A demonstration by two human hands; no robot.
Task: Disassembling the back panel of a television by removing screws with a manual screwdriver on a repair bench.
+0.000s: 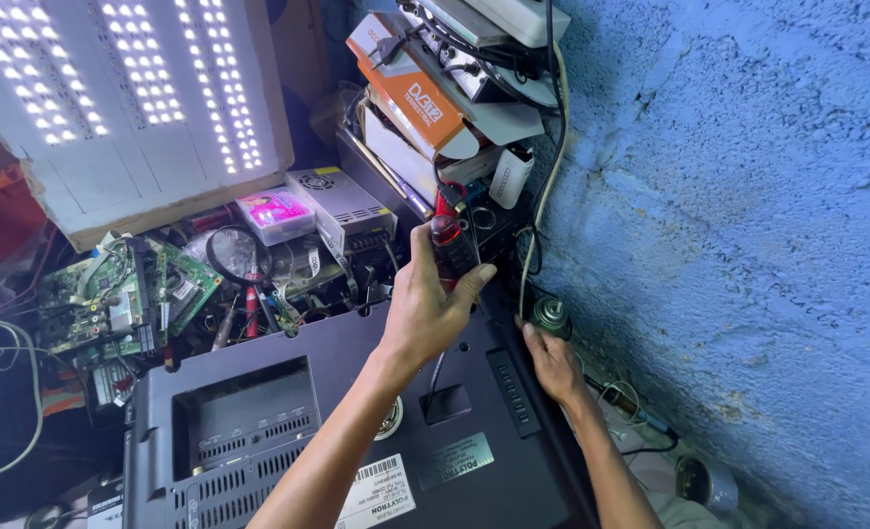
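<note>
My left hand [427, 312] is shut on a screwdriver with a red and black handle [448, 240], held upright over the far edge of a black television back cover [259, 431]. My right hand [550, 360] rests on the right far corner of that cover, fingers curled against its edge, next to a small round dark-green part [552, 314]. The screwdriver's tip is hidden behind my left hand.
Green circuit boards [112, 299] lie at the left beyond the cover. A lit white LED panel [121, 93] leans at the back left. A metal power supply box [342, 206] and stacked boxes and devices [425, 98] sit behind. A rough blue wall [739, 225] bounds the right side.
</note>
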